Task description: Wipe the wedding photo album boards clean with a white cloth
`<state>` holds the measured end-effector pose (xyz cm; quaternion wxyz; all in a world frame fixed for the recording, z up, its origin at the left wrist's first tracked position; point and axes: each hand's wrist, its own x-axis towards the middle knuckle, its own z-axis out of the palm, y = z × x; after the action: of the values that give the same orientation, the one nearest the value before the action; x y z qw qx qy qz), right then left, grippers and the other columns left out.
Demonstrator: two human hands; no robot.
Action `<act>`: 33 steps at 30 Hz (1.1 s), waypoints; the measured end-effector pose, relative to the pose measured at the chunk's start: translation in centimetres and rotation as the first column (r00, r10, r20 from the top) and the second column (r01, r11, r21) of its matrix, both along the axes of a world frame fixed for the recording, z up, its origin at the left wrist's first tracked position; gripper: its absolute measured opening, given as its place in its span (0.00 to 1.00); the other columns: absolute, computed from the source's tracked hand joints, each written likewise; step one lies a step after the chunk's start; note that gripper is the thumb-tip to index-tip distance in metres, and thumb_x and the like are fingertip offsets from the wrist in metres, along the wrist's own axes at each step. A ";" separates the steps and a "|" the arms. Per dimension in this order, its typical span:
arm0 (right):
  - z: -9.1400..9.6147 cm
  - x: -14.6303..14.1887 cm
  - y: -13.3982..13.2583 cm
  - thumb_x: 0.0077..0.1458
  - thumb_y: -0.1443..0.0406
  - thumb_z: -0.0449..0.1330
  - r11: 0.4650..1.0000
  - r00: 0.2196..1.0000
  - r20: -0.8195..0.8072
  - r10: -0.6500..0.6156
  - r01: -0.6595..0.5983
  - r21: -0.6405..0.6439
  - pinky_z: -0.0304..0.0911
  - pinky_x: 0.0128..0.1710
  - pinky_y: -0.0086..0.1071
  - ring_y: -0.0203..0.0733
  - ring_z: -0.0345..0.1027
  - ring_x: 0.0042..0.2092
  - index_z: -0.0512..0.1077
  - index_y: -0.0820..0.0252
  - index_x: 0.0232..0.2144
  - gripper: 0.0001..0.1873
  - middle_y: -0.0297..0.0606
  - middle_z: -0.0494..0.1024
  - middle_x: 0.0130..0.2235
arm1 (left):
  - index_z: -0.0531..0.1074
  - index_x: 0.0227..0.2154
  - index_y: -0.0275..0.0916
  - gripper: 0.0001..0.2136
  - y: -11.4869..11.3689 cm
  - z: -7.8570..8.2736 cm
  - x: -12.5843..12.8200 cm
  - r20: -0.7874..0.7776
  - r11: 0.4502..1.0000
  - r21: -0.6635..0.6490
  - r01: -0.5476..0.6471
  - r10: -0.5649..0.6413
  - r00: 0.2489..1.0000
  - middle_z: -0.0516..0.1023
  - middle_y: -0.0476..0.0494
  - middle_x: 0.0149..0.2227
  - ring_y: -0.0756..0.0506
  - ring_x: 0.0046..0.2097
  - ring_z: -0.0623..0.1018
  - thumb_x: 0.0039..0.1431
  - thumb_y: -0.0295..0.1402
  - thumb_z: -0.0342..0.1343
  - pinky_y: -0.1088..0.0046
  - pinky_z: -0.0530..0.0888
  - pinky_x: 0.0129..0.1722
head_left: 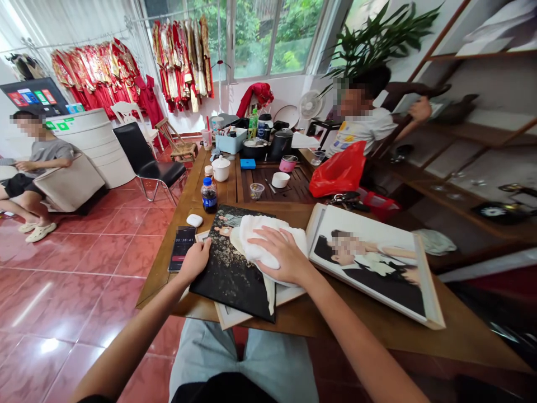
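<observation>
A dark photo panel [235, 285], printed with figures and pale speckles, lies at a slant near the table's front edge. My left hand [196, 258] is closed on the panel's left edge, fingers curled and partly hidden. On the panel's upper right rests a bunched white cloth [274, 226]. My right hand [279, 252] holds the cloth against the panel, its fingers spread over the folds. Under the panel, corners of a light wooden frame [230, 318] stick out. To the right lies a framed photo [377, 268] of a couple, in a pale deep frame.
Left of the panel are a phone [182, 249], a white earbud case [194, 220] and a dark drink bottle [208, 196]. Behind stand a tea tray [251, 190], cups and pots. A red plastic bag [339, 170] lies near a seated person [361, 131]. Another person sits far left.
</observation>
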<state>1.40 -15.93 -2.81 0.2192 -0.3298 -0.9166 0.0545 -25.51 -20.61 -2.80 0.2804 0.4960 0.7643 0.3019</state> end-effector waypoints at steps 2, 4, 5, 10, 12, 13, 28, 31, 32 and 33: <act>0.0 0.1 -0.3 0.56 0.59 0.59 1.000 1.000 -0.006 -0.009 0.009 -0.001 0.48 0.64 0.62 0.61 0.57 0.67 0.72 0.52 0.57 0.26 0.47 0.69 0.65 | 0.67 0.19 0.41 0.22 0.0 -0.1 -0.2 0.007 1.000 0.010 0.009 -0.009 1.000 0.76 0.42 0.26 0.41 0.34 0.76 0.66 0.47 0.46 0.69 0.68 0.39; 0.0 0.3 -0.6 0.56 0.59 0.60 1.000 1.000 -0.014 -0.008 0.008 -0.004 0.48 0.64 0.62 0.61 0.57 0.67 0.72 0.52 0.57 0.26 0.47 0.69 0.64 | 0.70 0.21 0.40 0.22 -0.1 0.0 -0.4 0.046 0.999 0.023 0.023 -0.024 0.999 0.76 0.43 0.26 0.41 0.33 0.76 0.65 0.47 0.47 0.70 0.68 0.38; 0.0 0.4 -0.7 0.56 0.59 0.60 1.000 1.000 -0.018 -0.002 0.002 -0.007 0.48 0.64 0.61 0.61 0.57 0.67 0.72 0.53 0.57 0.26 0.47 0.70 0.64 | 0.72 0.22 0.39 0.22 -0.1 0.0 -0.4 0.067 0.999 0.028 0.030 -0.031 0.997 0.76 0.44 0.26 0.42 0.33 0.75 0.64 0.47 0.47 0.70 0.68 0.38; 0.4 1.0 -1.8 0.55 0.57 0.62 1.000 1.000 -0.018 -0.007 0.007 -0.026 0.46 0.66 0.60 0.60 0.56 0.68 0.71 0.54 0.58 0.29 0.48 0.67 0.66 | 0.72 0.22 0.38 0.23 -0.4 0.3 -0.6 0.107 0.998 0.018 0.059 -0.061 0.992 0.70 0.48 0.23 0.44 0.31 0.71 0.62 0.50 0.47 0.71 0.65 0.33; 0.4 1.1 -2.2 0.53 0.56 0.63 0.999 1.000 -0.004 -0.025 0.025 -0.037 0.44 0.66 0.62 0.61 0.55 0.68 0.68 0.54 0.61 0.33 0.49 0.65 0.67 | 0.69 0.21 0.38 0.23 -0.7 0.3 -0.6 0.092 0.996 0.022 0.082 -0.084 0.992 0.68 0.49 0.22 0.45 0.30 0.70 0.62 0.51 0.46 0.71 0.64 0.33; 0.3 1.2 -2.4 0.52 0.56 0.64 0.999 1.000 0.001 -0.030 0.030 -0.043 0.44 0.66 0.62 0.62 0.54 0.69 0.67 0.54 0.63 0.36 0.49 0.64 0.67 | 0.68 0.20 0.39 0.23 -0.8 0.2 -0.5 0.074 0.996 0.040 0.084 -0.087 0.993 0.68 0.49 0.23 0.45 0.30 0.70 0.62 0.51 0.46 0.71 0.64 0.33; -1.6 0.6 -3.0 0.52 0.61 0.61 0.998 0.995 -0.079 -0.067 0.067 0.001 0.43 0.66 0.63 0.63 0.55 0.68 0.70 0.51 0.60 0.31 0.47 0.67 0.66 | 0.66 0.22 0.42 0.20 -2.0 0.8 0.6 -0.349 0.971 0.124 0.204 -0.149 0.925 0.73 0.43 0.36 0.44 0.39 0.77 0.71 0.41 0.43 0.69 0.71 0.44; -1.6 0.6 -3.0 0.53 0.61 0.61 0.998 0.995 -0.074 -0.066 0.066 -0.006 0.43 0.67 0.63 0.62 0.55 0.68 0.70 0.51 0.60 0.30 0.47 0.67 0.66 | 0.71 0.24 0.40 0.22 -2.3 1.5 0.9 -0.497 0.983 0.029 0.183 -0.145 0.856 0.75 0.41 0.38 0.44 0.40 0.79 0.72 0.42 0.42 0.70 0.70 0.38; -1.5 0.6 -3.0 0.53 0.61 0.61 0.998 0.995 -0.070 -0.069 0.068 -0.009 0.42 0.67 0.63 0.62 0.55 0.68 0.70 0.51 0.60 0.30 0.47 0.67 0.66 | 0.73 0.25 0.39 0.23 -2.3 1.7 1.0 -0.547 0.984 0.001 0.176 -0.147 0.824 0.76 0.41 0.38 0.44 0.39 0.79 0.72 0.42 0.41 0.70 0.69 0.36; -1.4 0.5 -3.0 0.53 0.61 0.61 0.998 0.995 -0.065 -0.070 0.069 -0.013 0.42 0.67 0.64 0.62 0.55 0.68 0.70 0.52 0.59 0.30 0.47 0.67 0.66 | 0.74 0.26 0.38 0.24 -2.3 1.9 1.1 -0.590 0.985 -0.026 0.170 -0.152 0.793 0.77 0.41 0.38 0.44 0.37 0.79 0.72 0.43 0.41 0.69 0.68 0.34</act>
<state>1.91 -18.94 -4.25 0.2492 -0.3608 -0.8966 0.0623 -24.43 -22.90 -0.92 0.0466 0.6322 0.7642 0.1188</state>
